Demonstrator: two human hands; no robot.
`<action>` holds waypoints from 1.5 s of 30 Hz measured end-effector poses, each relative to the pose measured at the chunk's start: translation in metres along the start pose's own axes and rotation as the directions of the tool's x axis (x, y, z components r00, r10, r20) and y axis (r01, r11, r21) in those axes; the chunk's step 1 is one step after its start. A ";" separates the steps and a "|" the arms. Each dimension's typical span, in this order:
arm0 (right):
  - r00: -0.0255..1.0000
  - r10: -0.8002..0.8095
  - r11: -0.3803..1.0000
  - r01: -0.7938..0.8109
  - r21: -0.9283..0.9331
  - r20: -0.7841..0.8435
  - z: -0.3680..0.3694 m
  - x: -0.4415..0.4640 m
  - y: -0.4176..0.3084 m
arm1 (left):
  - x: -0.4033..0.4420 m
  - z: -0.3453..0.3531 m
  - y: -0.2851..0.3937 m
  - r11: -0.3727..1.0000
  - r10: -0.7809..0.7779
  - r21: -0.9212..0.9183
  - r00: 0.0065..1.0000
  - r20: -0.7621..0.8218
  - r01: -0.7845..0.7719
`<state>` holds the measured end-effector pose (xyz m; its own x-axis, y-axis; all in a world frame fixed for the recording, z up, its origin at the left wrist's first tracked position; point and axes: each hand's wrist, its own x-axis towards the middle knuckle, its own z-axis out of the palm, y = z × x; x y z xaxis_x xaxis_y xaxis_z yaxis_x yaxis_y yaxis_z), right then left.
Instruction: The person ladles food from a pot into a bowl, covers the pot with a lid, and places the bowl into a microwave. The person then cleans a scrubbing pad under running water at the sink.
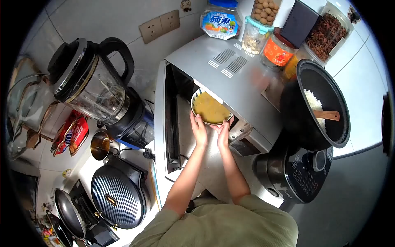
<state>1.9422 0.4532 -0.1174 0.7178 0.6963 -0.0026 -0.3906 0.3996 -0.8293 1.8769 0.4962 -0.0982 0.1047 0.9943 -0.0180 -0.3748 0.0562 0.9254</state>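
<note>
Silver metal tops the microwave (189,55), and at its open front a pale patterned bowl (194,103) of yellowish liquid (210,108) is held level, its far edge close to the casing. The left hand (198,128) and right hand (223,132) cup it from the near side, thumbs up by the rim, other fingers curled round below (mostly hidden, so how firmly they press I cannot tell).

Close by the left arm stands the opened door (171,119), walling off that side; beyond it are a glass-jugged blender (98,92), a steel cup (100,150) and a ridged round griddle (111,189). Right of the hands, the microwave's side panel (240,128) hems in the space.

Up top, the microwave carries a blue-lidded jar (221,24), a teal-lidded jar (252,41) and an orange-labelled jar (276,51). Further right, a black pot (294,115) with white rice (313,101) and a wooden paddle (327,115) appears above a dark cooker (302,175).
</note>
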 end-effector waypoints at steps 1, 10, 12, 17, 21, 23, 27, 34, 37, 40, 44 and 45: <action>1.000 -0.018 1.000 0.018 -0.003 -0.005 0.001 0.003 0.000 | 0.003 0.002 -0.001 1.000 0.021 0.005 1.000 0.016 -0.021; 0.997 0.017 0.997 -0.022 -0.074 -0.075 0.014 0.031 -0.004 | 0.038 0.017 0.000 0.997 0.005 0.083 0.998 0.065 -0.010; 0.999 0.034 0.996 -0.037 -0.086 -0.038 0.013 0.035 -0.007 | 0.042 0.019 -0.001 0.997 0.033 0.065 0.997 0.064 -0.038; 0.992 0.125 0.989 -0.127 -0.077 -0.034 0.018 0.042 -0.010 | 0.059 0.021 -0.007 0.992 0.099 0.066 0.991 0.090 -0.105; 0.986 0.156 0.980 -0.161 -0.112 -0.054 0.020 0.048 -0.008 | 0.069 0.021 -0.012 0.987 0.112 0.102 0.989 0.100 -0.122; 0.984 0.162 0.968 -0.173 -0.181 -0.074 0.025 0.048 -0.014 | 0.075 0.020 -0.025 0.994 0.098 0.036 0.992 0.077 -0.101; 0.985 0.156 0.966 -0.167 -0.197 -0.068 0.023 0.053 -0.018 | 0.082 0.021 -0.024 0.974 0.116 0.184 0.989 0.095 -0.132; 0.974 0.191 0.959 -0.211 -0.189 -0.121 0.018 0.063 -0.010 | 0.086 0.024 -0.026 0.983 0.055 0.170 0.995 0.088 -0.069; 0.974 0.179 0.969 -0.199 -0.147 -0.138 0.014 0.066 -0.001 | 0.082 0.025 -0.018 0.997 -0.027 0.077 0.996 0.084 0.021; 0.982 0.149 0.979 -0.163 -0.124 -0.118 0.005 0.068 0.012 | 0.080 0.021 -0.017 0.998 -0.061 0.016 0.992 0.111 0.060; 0.983 0.125 0.974 -0.148 -0.171 -0.138 0.005 0.063 0.008 | 0.068 0.022 -0.021 0.995 0.060 0.072 0.996 0.059 -0.064; 0.979 0.127 0.969 -0.157 -0.191 -0.159 0.011 0.057 0.002 | 0.058 0.022 -0.016 0.981 0.092 0.167 0.995 0.042 -0.097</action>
<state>1.9761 0.4999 -0.1132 0.7445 0.6378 -0.1970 -0.3812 0.1639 -0.9098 1.9093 0.5513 -0.1053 0.1082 0.9907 0.0826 -0.2243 -0.0566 0.9729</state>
